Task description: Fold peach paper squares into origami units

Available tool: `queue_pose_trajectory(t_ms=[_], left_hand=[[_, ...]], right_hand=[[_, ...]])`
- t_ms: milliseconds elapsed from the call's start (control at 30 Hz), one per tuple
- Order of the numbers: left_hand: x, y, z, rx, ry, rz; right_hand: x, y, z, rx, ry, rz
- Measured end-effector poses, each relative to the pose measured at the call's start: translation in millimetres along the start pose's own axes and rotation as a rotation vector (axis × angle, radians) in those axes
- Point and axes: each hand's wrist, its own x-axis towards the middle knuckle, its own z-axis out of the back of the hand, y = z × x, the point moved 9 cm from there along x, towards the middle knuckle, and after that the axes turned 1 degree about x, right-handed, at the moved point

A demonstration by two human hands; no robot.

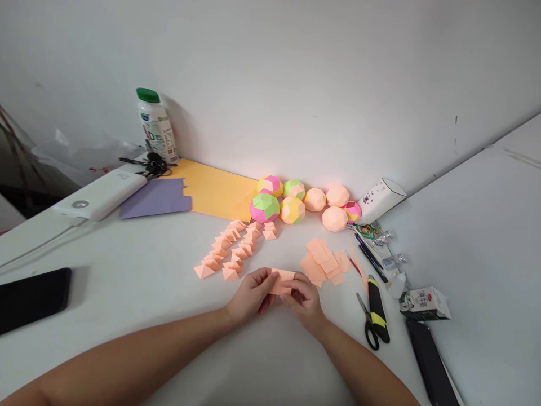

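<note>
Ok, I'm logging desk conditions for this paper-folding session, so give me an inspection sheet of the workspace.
Surface: white table, set against a wall.
Job's things: peach paper piece held just above the table; folded peach units in rows behind it; loose peach squares to the right; paper balls by the wall.
Clutter: scissors, black-and-yellow cutter, milk carton, black phone, power bank, keys, bottle.
Grips: left hand and right hand both pinch the peach paper piece.
Cables: what looks like a white cable beside the power bank.
Surroundings: white wall.
</note>
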Motion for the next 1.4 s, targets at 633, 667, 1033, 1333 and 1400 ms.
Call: queue_pose_trajectory(t_ms=[633,667,1033,1333,1400], left_hand=[[-1.9,1.7,-4.2,0.082,0.038,0.019],[-2.7,0.0,-5.8,0.081,0.051,0.003],[-7.0,-6.2,-15.1,0.121,0.139,-0.067],[-7.9,-8.8,-14.2,0.131,0.126,-0.049],[-7.6,-8.5,-14.2,0.128,0.13,-0.057]], right_hand=[[-0.6,1.5,6.4,-0.065,-0.052,-0.055],[-0.2,1.4,6.8,-0.066,-0.056,-0.072],[-5.7,-15.2,8.3,0.078,-0.119,-0.219],[-9.6,-23.9,7.5,0.129,-0.14,-0.297],[-9.6,-24.0,6.9,0.141,-0.139,-0.298]])
